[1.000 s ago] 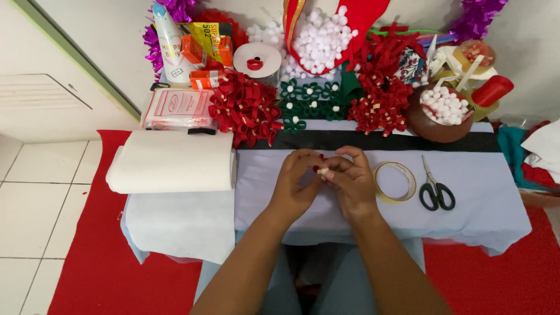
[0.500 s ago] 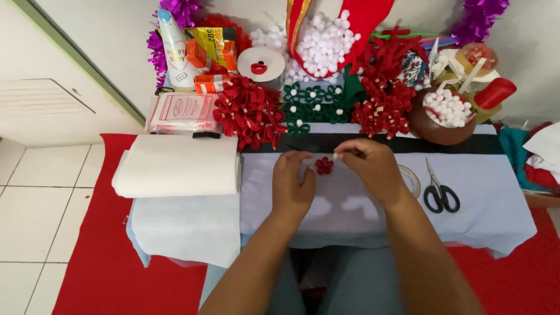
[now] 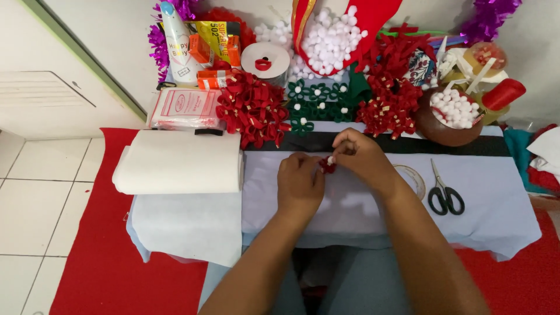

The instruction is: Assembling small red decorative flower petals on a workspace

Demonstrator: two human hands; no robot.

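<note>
While my left hand [image 3: 300,179] steadies it, my right hand [image 3: 361,156] fingers pinch the small red flower [image 3: 326,166], seemingly pressing a white pompom.

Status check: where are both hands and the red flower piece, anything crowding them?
Left hand and right hand both in a pinch grip on the small red felt flower with white pom-pom. Held above the pale blue cloth. Black-handled scissors lie apart, to the right.

Single head view, steeply downward, close over cloth-covered table [image 3: 496,204].
</note>
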